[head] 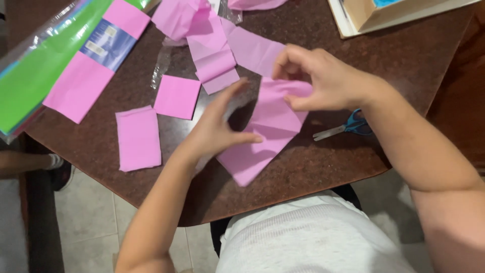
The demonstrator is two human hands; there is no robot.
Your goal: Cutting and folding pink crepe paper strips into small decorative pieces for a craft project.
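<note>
Hands (217, 126) (323, 81) fold pink paper (268, 131) beside cardboard box (374, 12).

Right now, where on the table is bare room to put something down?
Bare patches: the right part of the table, between the cardboard box and the scissors; the near edge below the folded pink sheet. Crowded: the far left, with the paper pack and the pink pieces.
</note>
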